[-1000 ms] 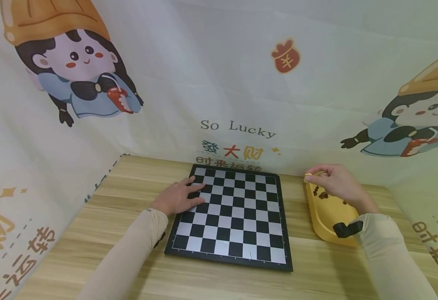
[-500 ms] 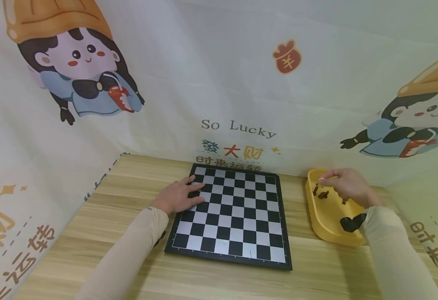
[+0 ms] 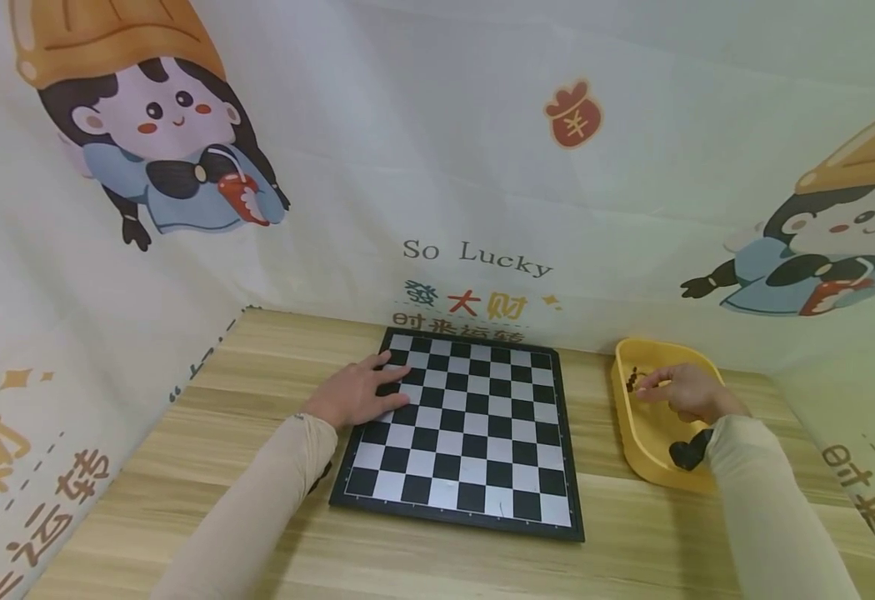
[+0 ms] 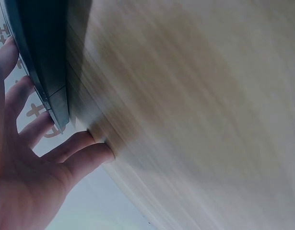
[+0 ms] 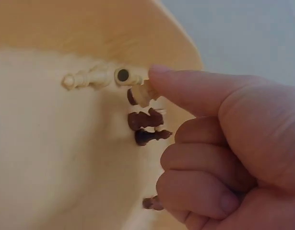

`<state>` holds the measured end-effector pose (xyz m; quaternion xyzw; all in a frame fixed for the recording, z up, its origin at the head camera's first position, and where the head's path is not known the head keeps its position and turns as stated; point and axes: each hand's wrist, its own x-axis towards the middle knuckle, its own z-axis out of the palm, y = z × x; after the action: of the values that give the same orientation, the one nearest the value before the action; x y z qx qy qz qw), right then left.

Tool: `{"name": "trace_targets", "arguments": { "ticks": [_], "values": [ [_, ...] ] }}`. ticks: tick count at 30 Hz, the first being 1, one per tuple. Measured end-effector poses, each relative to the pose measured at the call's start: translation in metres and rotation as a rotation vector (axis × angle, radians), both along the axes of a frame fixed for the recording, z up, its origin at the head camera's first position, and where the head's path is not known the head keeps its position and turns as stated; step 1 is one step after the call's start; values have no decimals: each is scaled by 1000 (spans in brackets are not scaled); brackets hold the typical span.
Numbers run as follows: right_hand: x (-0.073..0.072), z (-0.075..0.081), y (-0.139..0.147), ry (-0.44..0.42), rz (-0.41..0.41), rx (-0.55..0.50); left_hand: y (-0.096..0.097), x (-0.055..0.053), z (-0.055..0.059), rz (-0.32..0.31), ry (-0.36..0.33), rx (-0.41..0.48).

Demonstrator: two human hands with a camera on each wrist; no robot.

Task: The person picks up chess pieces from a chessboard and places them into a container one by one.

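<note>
My left hand (image 3: 355,392) rests with spread fingers on the left edge of a black-and-white chessboard (image 3: 462,433). In the left wrist view, the fingers of this hand (image 4: 37,167) lie along the board's dark side (image 4: 46,52). Over a yellow tray (image 3: 636,458) at the right, my right hand (image 3: 688,392) pinches a pale chess piece (image 5: 143,94) by thumb and forefinger, its other fingers curled. Close to it in the tray are dark chess pieces (image 5: 146,120) and other pale pieces (image 5: 89,78). The hand partly hides the tray's inside in the head view.
The board and tray stand on a wood-grain table (image 3: 272,517), with a strip of tabletop between them. A printed cloth (image 3: 437,150) hangs behind and along the sides. One more dark piece (image 5: 152,203) lies partly behind the right hand's fingers.
My right hand has moved from the tray's far left rim down and inward, now lower over the tray's inside. The left hand and board have stayed in place.
</note>
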<state>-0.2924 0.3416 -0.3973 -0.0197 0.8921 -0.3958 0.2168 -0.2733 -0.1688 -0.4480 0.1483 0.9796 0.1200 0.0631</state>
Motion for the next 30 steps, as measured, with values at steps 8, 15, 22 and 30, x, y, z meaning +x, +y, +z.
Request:
{"name": "trace_targets", "arguments": {
  "ticks": [8,15,22,30],
  "values": [
    [2,-6,1,-40,6,63,1,0,0,1,-3,8],
    [3,-4,1,-48,6,63,1,0,0,-2,-3,7],
    [4,-1,0,-50,53,71,0,0,-2,-2,-24,0],
    [2,7,-3,-1,92,80,0,-1,0,-10,-2,14]
  ]
}}
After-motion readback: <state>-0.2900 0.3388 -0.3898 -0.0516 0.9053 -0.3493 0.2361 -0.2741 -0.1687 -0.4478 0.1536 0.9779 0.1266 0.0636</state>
